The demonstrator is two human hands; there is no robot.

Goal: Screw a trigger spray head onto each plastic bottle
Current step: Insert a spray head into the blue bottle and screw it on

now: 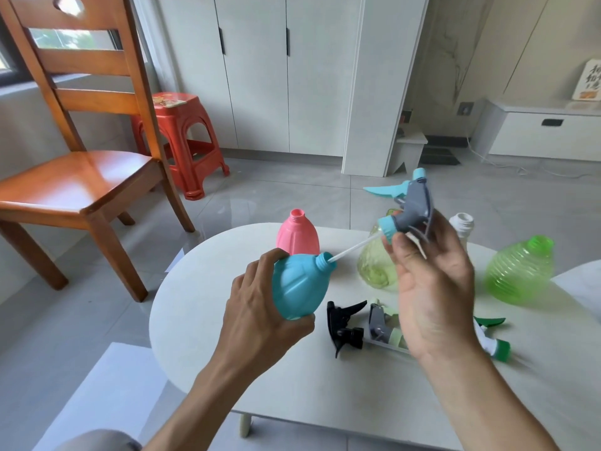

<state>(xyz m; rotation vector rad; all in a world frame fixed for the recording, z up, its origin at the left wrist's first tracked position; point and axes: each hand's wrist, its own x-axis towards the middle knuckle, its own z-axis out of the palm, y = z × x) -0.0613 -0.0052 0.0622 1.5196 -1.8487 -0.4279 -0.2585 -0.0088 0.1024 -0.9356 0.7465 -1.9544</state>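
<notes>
My left hand [260, 317] grips a teal bottle [300, 284], tilted with its open neck pointing right. My right hand [429, 288] holds a grey and teal spray head [409, 206] above the table; the tip of its white dip tube [353, 247] is at the bottle's mouth. A pink bottle [297, 236] stands behind, open-necked. A pale yellow-green bottle [377, 265], a white-necked bottle [461, 222] and a bright green bottle [520, 271] stand to the right. Loose on the table lie a black spray head [344, 327], a grey and light-green one [382, 327] and a green and white one [491, 340].
The white oval table [325, 385] bears everything. A wooden chair [81, 151] stands at the left, a red plastic stool [182, 138] behind it. White cabinets line the back wall, and grey tiled floor surrounds the table.
</notes>
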